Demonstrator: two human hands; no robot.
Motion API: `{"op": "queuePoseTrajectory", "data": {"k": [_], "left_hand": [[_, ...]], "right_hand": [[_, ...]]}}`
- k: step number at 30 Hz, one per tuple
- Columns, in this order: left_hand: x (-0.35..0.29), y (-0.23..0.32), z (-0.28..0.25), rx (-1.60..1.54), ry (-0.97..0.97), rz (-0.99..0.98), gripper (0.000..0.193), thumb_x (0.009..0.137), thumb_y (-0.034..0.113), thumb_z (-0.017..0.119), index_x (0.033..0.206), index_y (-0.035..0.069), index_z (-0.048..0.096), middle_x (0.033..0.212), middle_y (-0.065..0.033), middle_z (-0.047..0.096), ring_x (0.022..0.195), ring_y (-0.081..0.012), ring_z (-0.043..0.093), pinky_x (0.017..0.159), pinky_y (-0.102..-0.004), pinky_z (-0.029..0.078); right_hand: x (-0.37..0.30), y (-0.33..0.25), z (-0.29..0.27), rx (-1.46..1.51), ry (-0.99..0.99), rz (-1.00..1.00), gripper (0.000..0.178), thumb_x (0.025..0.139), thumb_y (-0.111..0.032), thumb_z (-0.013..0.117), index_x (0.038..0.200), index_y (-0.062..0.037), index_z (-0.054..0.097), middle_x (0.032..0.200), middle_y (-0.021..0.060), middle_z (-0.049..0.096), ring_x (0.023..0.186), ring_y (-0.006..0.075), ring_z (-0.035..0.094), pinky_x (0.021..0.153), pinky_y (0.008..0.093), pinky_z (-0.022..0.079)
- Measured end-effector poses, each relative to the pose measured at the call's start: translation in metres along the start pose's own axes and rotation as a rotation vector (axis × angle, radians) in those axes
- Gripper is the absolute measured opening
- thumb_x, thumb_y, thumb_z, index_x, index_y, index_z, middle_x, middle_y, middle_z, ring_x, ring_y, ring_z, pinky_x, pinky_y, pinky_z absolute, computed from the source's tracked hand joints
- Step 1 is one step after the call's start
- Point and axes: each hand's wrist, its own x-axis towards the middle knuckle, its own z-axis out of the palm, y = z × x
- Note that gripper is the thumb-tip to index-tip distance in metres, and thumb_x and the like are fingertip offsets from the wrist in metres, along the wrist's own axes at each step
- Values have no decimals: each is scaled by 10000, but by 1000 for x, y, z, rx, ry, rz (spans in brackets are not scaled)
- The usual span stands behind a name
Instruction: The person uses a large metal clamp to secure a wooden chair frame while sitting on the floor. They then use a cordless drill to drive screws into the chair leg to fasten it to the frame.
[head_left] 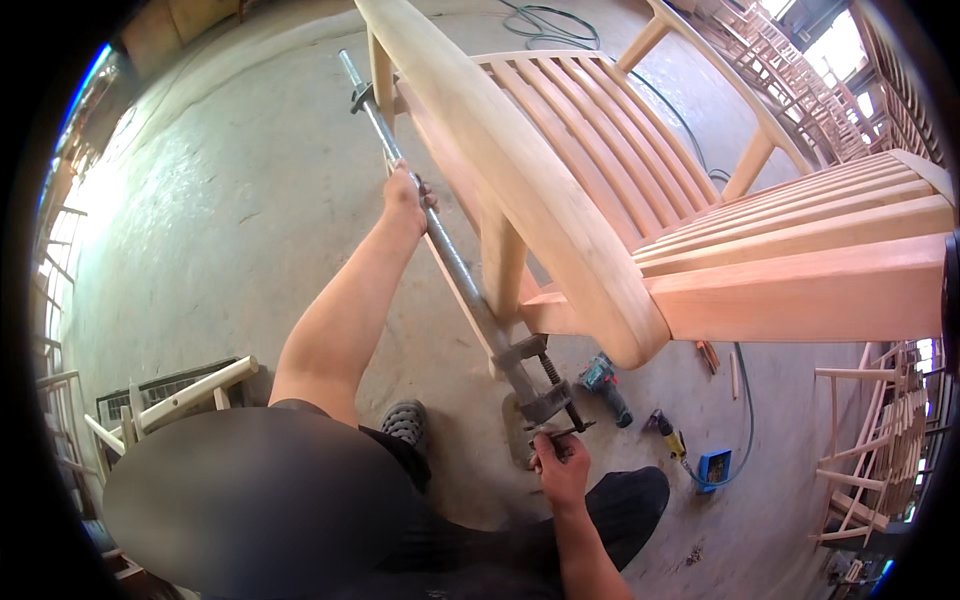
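A long grey pipe clamp [457, 268] runs along the side of a pale, unpainted wooden armchair [540, 190]. My left hand [407, 197] is wrapped round its bar, about midway along. Toward me, the clamp's screw end [549, 375] sits below the curved end of the armrest, its threaded screw showing. My right hand [562, 466] is closed on the small crank handle of that screw. At the far end, a sliding jaw [362, 96] stands beside a chair leg. Whether either jaw presses on the wood, I cannot tell.
On the concrete floor to the right lie a teal cordless drill [606, 388], a yellow-and-black air tool [665, 436] on a hose, and a blue box [713, 470]. Wooden frames [865, 450] stand at the right; wooden parts [195, 395] lie at the left. A coiled hose [552, 25] is beyond the chair.
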Motion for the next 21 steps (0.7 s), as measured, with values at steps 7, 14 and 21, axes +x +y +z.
{"op": "queuePoseTrajectory", "data": {"k": [7,14,21], "left_hand": [[-35,17,20,52,25,95,424,1012,557,469,878,155,435,681,-32,439,503,-193,427,510,-405,384],[-38,18,22,27,11,80,420,1020,549,451,892,150,445,674,-28,435,499,-181,425,516,-383,388],[-30,18,21,46,-41,38,476,1016,623,386,873,169,410,657,-24,433,497,-169,429,499,-346,367]], "right_hand": [[12,-5,7,53,116,27,219,980,-136,678,1128,21,640,785,38,661,620,108,624,530,258,474],[-3,-22,-5,71,79,-316,233,995,-83,637,1182,55,637,969,82,715,861,140,683,753,270,546],[-1,-16,-10,154,167,-454,463,936,-134,731,1317,68,562,1279,146,610,1095,225,659,933,342,556]]}}
